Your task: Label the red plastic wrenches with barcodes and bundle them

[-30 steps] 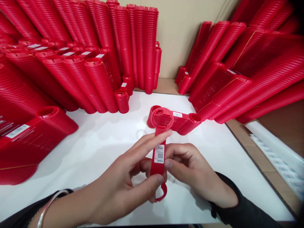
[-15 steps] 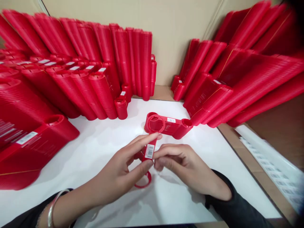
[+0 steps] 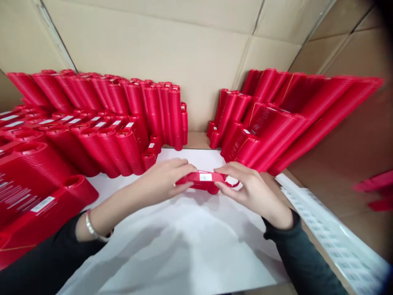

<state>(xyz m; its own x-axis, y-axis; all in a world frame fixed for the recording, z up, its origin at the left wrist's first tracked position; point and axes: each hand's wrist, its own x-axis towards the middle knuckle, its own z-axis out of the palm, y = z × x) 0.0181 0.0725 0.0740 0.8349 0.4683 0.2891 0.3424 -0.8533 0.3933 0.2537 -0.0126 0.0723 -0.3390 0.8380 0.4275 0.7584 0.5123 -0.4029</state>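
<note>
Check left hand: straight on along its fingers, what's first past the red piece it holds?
Most likely the right hand, which faces the left hand across the red piece both grip; depth is unclear from one view.

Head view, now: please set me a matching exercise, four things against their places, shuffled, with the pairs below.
1. Red plastic strap with white barcode label
2. Silvery-white bracelet
3. White sheet with grey marks
4. Tan cardboard wall

A. Around the left wrist
B. Behind the red plastic stacks
C. Between the left hand and right hand
D. Right of the white tabletop

Pairs: 1-C, 2-A, 3-D, 4-B
</note>
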